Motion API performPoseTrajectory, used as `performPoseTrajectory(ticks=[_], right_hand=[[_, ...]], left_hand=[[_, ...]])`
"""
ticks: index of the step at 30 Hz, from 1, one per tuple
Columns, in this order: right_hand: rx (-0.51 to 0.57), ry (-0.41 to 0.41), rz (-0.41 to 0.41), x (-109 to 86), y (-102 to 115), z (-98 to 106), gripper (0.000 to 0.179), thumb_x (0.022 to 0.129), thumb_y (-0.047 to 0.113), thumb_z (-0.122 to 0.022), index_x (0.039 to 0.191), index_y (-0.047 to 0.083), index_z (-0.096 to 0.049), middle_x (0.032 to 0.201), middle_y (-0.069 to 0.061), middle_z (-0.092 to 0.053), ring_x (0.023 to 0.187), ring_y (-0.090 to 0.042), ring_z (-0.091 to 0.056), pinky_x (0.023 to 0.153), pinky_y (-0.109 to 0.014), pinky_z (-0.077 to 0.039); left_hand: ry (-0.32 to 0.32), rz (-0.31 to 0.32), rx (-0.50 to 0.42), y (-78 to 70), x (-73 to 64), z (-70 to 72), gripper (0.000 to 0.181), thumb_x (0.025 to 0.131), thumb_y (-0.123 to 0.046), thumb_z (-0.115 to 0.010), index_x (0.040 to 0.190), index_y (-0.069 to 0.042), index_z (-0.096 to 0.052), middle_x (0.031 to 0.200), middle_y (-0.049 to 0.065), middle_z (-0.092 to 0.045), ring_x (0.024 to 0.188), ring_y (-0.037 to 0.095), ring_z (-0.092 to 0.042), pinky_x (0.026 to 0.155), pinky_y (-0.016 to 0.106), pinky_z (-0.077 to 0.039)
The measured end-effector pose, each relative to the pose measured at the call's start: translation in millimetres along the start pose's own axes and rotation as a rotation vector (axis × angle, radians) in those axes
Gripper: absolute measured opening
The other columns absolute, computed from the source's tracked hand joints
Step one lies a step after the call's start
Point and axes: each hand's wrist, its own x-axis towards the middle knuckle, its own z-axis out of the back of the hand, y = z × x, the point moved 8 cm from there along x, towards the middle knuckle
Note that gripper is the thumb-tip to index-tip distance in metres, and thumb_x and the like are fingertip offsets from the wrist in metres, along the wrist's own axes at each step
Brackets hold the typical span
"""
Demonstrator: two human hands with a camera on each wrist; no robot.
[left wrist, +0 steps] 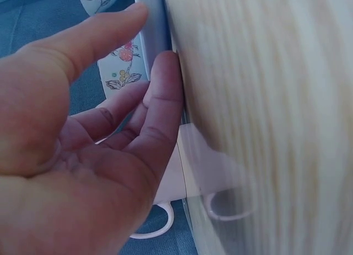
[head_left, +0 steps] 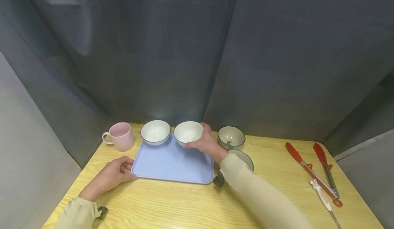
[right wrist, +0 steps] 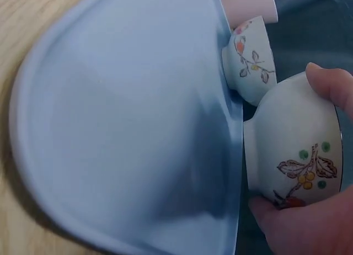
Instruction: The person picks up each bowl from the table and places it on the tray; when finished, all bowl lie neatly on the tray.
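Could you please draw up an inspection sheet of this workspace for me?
Surface: light wooden table.
Job's things: blue tray; one white bowl at its far-left corner, held white bowl at its far side, contact with the tray unclear.
Clutter: pink mug left of the tray; grey bowl and partly hidden second bowl right of the tray; red-tipped tongs and white-handled utensil farther right.
Hands: left hand touches the tray's near-left corner; right hand grips the held white bowl.
Cables: nothing seen.
Surroundings: dark curtain behind; pale panels at both sides.

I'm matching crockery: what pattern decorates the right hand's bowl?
The bowl bears a leafy sprig with yellow berries, clearest in the right wrist view.
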Motion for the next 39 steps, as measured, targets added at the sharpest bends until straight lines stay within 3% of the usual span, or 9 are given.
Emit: performPoseTrajectory(ticks=[24, 39], right_hand=[[-0.043, 0.016, -0.063, 2.9, -18.5, -16.5, 0.138, 0.068, 0.019, -0.107, 0.174, 0.006, -0.021, 0.167, -0.027, -0.045, 0.151, -0.045, -0.053, 0.131, -0.057, -0.041], [-0.153, 0.007, -0.066, 1.4, -9.3, -11.5, 0.142, 0.07, 0.023, -0.108, 0.176, -0.002, -0.016, 0.175, -0.031, -0.03, 0.158, -0.049, -0.044, 0.135, -0.059, -0.034]], left_hand=[[-0.01, -0.016, -0.006, -3.5, -1.5, -0.7, 0.049, 0.091, -0.017, -0.094, 0.129, 0.0, -0.07, 0.109, 0.007, -0.073, 0.094, 0.017, -0.066, 0.078, 0.024, -0.054], [0.003, -0.011, -0.013, -5.3, -2.0, -0.1, 0.049, 0.091, -0.017, -0.094, 0.13, 0.001, -0.07, 0.108, 0.007, -0.074, 0.093, 0.017, -0.067, 0.077, 0.024, -0.055]])
